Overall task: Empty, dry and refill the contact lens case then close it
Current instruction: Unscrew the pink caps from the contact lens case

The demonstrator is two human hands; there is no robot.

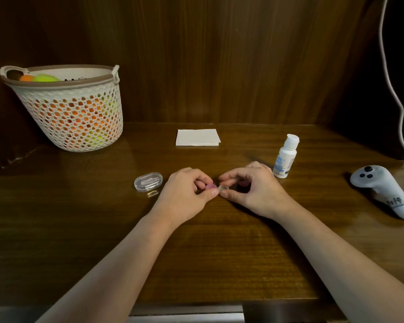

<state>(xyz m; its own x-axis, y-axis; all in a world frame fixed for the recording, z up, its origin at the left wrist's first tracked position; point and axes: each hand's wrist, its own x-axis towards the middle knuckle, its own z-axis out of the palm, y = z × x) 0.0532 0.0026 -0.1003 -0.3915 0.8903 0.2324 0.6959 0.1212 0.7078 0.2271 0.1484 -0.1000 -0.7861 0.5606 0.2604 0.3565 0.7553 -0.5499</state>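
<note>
Contact lens case sat just above the wooden table, held between both hands near the middle. Left hand pinched its pink cap with curled fingers — right hand gripped the clear well end, a darker cap under its fingers. Solution bottle stood upright just right of the hands; folded tissue lay behind — clear plastic box to the left.

Glossy wood table, perforated plastic basket, matt paper tissue.
</note>
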